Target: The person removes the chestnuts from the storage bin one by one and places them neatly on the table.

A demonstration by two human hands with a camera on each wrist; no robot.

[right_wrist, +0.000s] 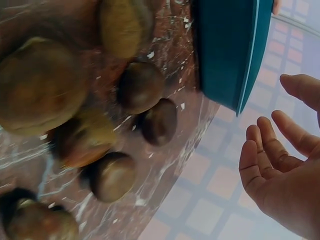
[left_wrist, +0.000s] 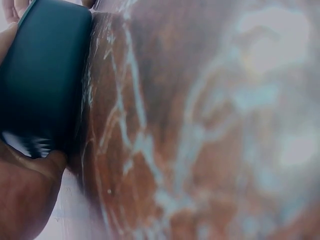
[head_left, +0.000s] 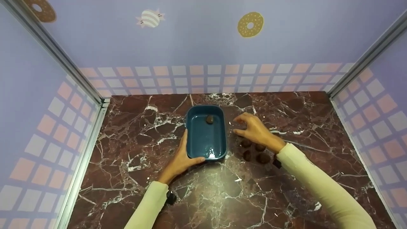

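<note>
A deep blue-green rectangular dish (head_left: 203, 138) stands on the marbled surface, its long sides running away from me. One chestnut (head_left: 210, 119) lies inside it near the far end. My left hand (head_left: 184, 157) holds the near left corner, with the thumb along the near end and the fingers against the left side. To the right of the dish, my right hand (head_left: 254, 130) hovers with thumb and fingers apart and nothing between them. Several brown chestnuts (head_left: 263, 158) lie under and just in front of its wrist; the right wrist view shows these glossy chestnuts (right_wrist: 142, 87) close up.
The dark red marbled tabletop (head_left: 127, 190) has white veins. Lilac panels with pink and white squares enclose it at the back (head_left: 197, 41), left (head_left: 41, 143) and right (head_left: 381, 127). Metal rails run along the corners.
</note>
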